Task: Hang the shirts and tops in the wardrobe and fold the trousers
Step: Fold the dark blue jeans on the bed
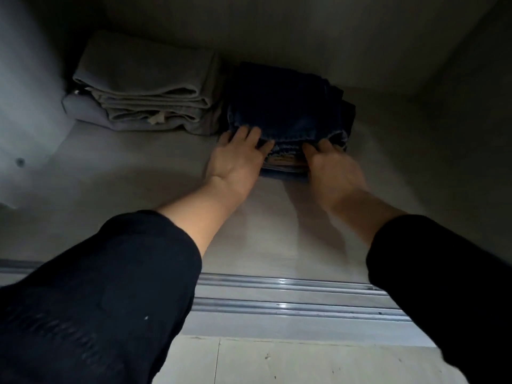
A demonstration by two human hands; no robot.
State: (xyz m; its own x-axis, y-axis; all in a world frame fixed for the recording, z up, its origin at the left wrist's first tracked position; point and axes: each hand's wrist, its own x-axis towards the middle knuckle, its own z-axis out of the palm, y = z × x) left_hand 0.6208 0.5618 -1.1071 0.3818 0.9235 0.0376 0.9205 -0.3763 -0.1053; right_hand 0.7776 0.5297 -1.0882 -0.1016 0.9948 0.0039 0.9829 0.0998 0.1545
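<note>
A folded pair of dark blue jeans (288, 112) lies on the wardrobe floor (138, 189), toward the back and right of centre. My left hand (238, 156) rests on the near left corner of the jeans, fingers spread over the fold. At the near right corner my right hand (332, 164) presses against the stack's front edge, its fingertips tucked at the denim. Both forearms reach in from black sleeves. A folded pile of beige trousers (149, 90) sits just left of the jeans, touching them.
The wardrobe's left wall (25, 106) and right wall (471, 106) close in the dim compartment. Metal sliding-door tracks (291, 295) run across the front sill, with pale floor tiles (304, 361) below them.
</note>
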